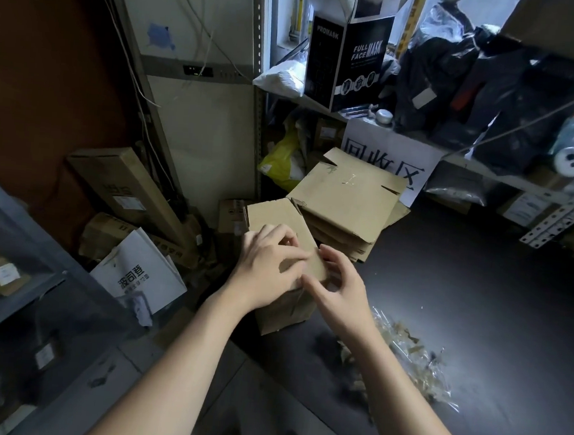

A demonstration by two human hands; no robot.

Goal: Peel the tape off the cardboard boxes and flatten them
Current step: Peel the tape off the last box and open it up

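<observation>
Partial completion: flattened brown cardboard boxes [345, 201] are stacked at 1 o'clock, clear peeled tape [405, 357] is heaped at 4 o'clock, and a small unflattened brown cardboard box [283, 311] is gripped centrally by curled fingers of the left hand [268, 267] and right hand [338, 290].

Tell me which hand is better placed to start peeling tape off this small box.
Probably the right hand: its thumb and fingers curl round the near right corner of the small box, above the front seam. The left hand lies across the top, better suited to steadying it.
</observation>
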